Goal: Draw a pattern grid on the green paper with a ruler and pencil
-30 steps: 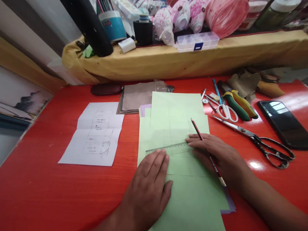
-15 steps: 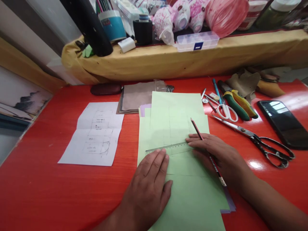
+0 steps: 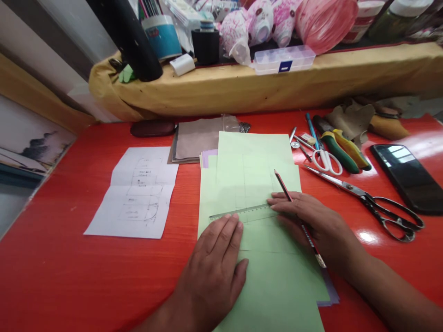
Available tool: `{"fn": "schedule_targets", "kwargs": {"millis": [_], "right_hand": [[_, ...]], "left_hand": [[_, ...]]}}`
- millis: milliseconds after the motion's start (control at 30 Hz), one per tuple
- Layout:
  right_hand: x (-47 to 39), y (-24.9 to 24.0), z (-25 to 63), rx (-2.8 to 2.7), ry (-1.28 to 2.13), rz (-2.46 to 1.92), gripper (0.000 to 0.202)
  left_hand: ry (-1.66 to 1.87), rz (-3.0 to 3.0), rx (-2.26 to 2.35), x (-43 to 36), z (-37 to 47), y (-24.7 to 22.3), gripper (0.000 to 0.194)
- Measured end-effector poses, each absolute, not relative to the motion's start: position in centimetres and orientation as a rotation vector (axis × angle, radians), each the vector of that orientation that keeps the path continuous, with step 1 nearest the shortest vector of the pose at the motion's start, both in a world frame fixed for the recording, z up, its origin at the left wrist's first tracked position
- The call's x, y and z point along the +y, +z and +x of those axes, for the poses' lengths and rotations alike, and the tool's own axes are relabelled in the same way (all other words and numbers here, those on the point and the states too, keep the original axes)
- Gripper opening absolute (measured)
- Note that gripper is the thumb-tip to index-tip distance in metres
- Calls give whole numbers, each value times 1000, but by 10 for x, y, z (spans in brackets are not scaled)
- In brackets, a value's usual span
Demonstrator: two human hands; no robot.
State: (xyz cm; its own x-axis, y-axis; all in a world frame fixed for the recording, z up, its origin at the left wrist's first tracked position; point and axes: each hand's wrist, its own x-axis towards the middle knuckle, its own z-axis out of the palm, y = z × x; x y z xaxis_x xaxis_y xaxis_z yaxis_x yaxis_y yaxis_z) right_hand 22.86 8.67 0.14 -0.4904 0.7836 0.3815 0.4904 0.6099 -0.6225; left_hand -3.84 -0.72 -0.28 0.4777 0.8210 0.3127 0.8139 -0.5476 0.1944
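A clear ruler (image 3: 254,210) lies slightly slanted across pale green paper (image 3: 256,145) marked with faint pencil lines. My left hand (image 3: 219,258) rests flat, its fingertips pressing the ruler's left part and its thumb apart on the paper. At the ruler's right end, the fingertips of my right hand (image 3: 311,219) touch it. A dark red and black pencil (image 3: 283,185) is tucked between the fingers of that hand, its sharpened tip pointing up and away from the paper's near edge. Left of the green paper lies a creased white sheet (image 3: 134,203) with a drawn outline and small writing.
Large scissors (image 3: 363,196), white-handled scissors (image 3: 327,161), green-yellow pliers (image 3: 342,145) and a phone (image 3: 403,177) lie on the right of the red table (image 3: 69,286). Behind are grey-brown sheets (image 3: 199,138), a dark case (image 3: 152,128) and a cloth-covered ledge (image 3: 207,92) with a plastic box (image 3: 285,59).
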Motion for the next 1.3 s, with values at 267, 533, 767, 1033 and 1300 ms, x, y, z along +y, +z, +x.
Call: {"fn": "schedule_targets", "kwargs": {"millis": [267, 533, 767, 1033, 1300], "right_hand": [[86, 1, 229, -2175, 576, -988, 19], [87, 3, 230, -2165, 602, -989, 18], [85, 0, 231, -2176, 608, -996, 20], [84, 1, 231, -2183, 602, -996, 20], [86, 1, 230, -2182, 600, -980, 20]], "left_hand": [[608, 2663, 1506, -8, -37, -3, 46], [630, 2656, 1502, -7, -37, -3, 45], [621, 2664, 1503, -8, -38, -3, 46], [593, 2678, 1479, -6, -38, -1, 45], [591, 2676, 1488, -6, -38, -1, 45]]}}
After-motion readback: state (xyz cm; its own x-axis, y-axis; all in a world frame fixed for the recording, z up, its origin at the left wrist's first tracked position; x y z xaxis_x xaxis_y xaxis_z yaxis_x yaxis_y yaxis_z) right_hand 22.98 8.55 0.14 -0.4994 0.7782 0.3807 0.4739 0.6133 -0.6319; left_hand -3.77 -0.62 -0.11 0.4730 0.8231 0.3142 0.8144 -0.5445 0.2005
